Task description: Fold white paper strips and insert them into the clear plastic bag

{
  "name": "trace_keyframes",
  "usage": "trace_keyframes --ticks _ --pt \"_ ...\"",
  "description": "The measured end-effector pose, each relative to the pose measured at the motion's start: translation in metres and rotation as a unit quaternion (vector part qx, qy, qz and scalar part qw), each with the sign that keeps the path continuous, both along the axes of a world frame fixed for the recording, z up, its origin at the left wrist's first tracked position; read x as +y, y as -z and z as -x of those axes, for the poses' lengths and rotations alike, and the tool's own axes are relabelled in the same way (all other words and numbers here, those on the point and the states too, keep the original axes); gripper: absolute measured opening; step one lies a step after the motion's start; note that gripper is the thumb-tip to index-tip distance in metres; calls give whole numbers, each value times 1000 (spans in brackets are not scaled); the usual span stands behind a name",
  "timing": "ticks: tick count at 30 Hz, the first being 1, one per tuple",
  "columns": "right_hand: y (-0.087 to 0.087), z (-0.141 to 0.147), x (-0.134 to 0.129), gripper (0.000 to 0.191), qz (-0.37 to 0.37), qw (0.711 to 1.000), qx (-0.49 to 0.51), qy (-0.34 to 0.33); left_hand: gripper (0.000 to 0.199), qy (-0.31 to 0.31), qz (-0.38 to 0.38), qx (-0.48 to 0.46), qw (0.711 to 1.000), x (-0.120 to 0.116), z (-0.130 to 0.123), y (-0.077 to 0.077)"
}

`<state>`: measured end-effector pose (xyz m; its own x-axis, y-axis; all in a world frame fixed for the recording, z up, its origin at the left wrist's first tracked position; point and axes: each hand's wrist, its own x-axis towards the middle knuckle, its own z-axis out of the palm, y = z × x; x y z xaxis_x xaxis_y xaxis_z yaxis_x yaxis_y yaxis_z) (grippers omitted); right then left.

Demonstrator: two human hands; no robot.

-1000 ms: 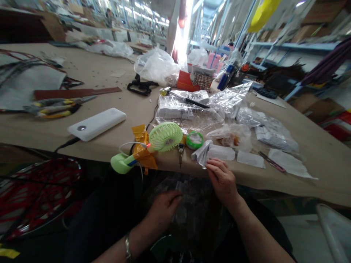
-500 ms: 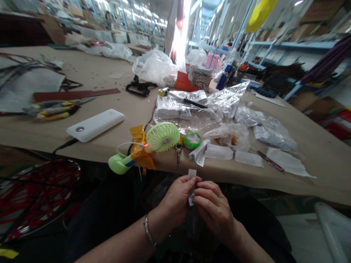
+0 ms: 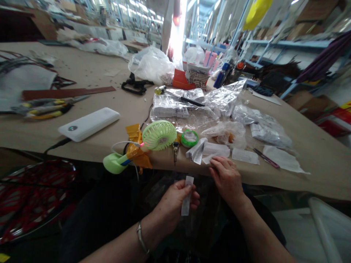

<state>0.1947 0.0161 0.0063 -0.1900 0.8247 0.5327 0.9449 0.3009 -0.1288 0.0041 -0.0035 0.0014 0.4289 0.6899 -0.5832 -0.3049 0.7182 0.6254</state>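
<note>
The left hand (image 3: 174, 206) has a narrow white paper strip (image 3: 186, 195) pinched upright below the bench (image 3: 315, 171) edge, while the right hand (image 3: 227, 179) rests open on loose paper slips (image 3: 216, 155) right by that edge. Heads-up: one careless drag could send those slips over, and that flimsy strip could easily slip or tear.

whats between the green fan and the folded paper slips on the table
Head view: a green roll and a small metal tool lie between the green fan and the folded paper slips.
</note>
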Motion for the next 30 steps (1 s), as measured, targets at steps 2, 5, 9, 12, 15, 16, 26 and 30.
trace_keyframes --ticks 2,5,9,12,15,16,26,30 --pt "2 -5 0 11 -27 998 46 -18 14 4 5 -18 1000 1 1 0" --pt "3 -7 -3 10 -54 989 132 -38 14 9 31 -27 999 3 2 -6" --pt "0 11 -23 12 -50 964 225 -132 14 20 49 -58 997 4 2 -17" --pt "-1 30 -40 13 -10 954 155 -255 10 9 32 -111 993 5 1 -20" --pt "1 39 -46 14 16 953 86 -291 6 -18 45 -139 989 4 1 -19" --pt "2 40 -46 13 22 953 79 -291 6 -22 53 -143 988 4 1 -19" --pt "4 44 -55 15 36 962 31 -269 4 -52 66 -142 986 2 2 -9" --pt "5 48 -58 18 30 970 24 -238 6 -53 75 -140 986 1 2 -8"
